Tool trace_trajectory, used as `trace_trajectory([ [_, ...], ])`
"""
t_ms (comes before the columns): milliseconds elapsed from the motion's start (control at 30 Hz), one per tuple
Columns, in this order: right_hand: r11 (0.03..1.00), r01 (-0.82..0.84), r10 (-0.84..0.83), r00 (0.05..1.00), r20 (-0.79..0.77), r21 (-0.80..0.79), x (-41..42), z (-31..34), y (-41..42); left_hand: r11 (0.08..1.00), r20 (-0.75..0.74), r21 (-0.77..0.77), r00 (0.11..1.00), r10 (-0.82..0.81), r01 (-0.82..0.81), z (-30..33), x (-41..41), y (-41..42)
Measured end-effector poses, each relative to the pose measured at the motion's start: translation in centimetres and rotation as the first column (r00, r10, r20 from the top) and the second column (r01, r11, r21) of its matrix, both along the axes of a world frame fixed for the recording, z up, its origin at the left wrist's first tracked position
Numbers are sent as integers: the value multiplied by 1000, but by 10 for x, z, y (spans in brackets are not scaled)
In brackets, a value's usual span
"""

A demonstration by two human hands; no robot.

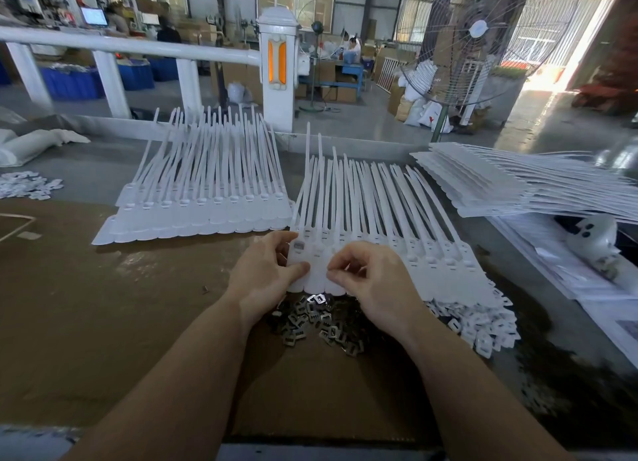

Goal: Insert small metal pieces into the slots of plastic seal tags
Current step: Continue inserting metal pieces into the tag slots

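Your left hand grips the near-left edge of the tag strip on the worktop, one metal piece seated; your right hand pinches something unclear, so seat it in the neighbouring slot.

No text, label, brand or number can be read anywhere here.

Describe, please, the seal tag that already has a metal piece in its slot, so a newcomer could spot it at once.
Start at the row of white seal tags fanned out on the brown cardboard under both hands. Go to its leftmost end, where the left hand grips the edge. That leftmost tag shows a small grey metal piece in its slot; its visible neighbours' slots look empty.
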State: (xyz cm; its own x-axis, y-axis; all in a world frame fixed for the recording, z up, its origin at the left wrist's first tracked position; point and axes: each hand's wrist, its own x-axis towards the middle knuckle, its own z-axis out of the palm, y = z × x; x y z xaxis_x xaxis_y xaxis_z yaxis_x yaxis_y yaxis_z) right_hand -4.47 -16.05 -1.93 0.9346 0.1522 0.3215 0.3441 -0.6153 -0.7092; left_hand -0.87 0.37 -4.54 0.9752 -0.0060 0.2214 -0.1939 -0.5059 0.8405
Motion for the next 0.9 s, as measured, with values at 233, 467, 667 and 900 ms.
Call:
trace_trajectory([
  [233, 988, 63, -74, 995, 73, 142, 2, -10, -8, 1000, 21, 25, 1000, 14, -14, -2, 1, 1],
  [467, 987, 87, -99, 991, 87, 134, 2, -11, -9, 999, 20, 41, 1000, 18, -18, -2, 1, 1],
  [667, 987, 100, -112, 990, 91, 122, 0, -13, -8, 999, 22, 36, 1000, 20, -20, -1, -1, 1],
  [900, 987, 94, -113, 982, 148, 132, -1, -14, -7, 999, 17, -23, 999, 37, -37, 1, -1, 0],
])
